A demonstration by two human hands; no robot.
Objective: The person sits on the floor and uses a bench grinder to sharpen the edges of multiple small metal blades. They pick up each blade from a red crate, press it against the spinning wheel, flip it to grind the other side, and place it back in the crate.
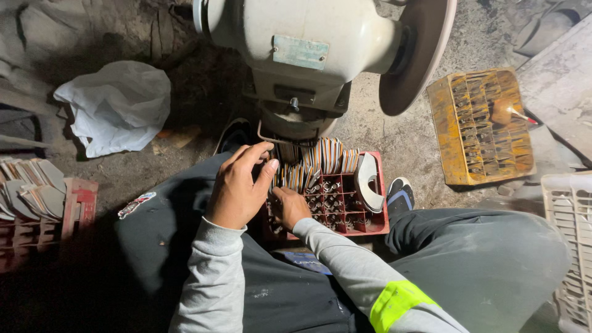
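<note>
Grey sleeves and dark trousers fill the foreground. The left hand (237, 185) is curled, fingertips pinching the striped blades (311, 161) stood on edge in the red crate (377, 225); the right hand (288, 206) is pressed into the crate, its grip hidden. Beyond, a bench grinder (308, 55) is set on a dusty concrete floor (401, 142), with a yellow tray (481, 126) to the right and a white bag (117, 105) to the left.

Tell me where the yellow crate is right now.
In the head view the yellow crate lies on the ground at upper right, beside the grinder's wheel, beyond the person's right knee and above the white basket.
</note>
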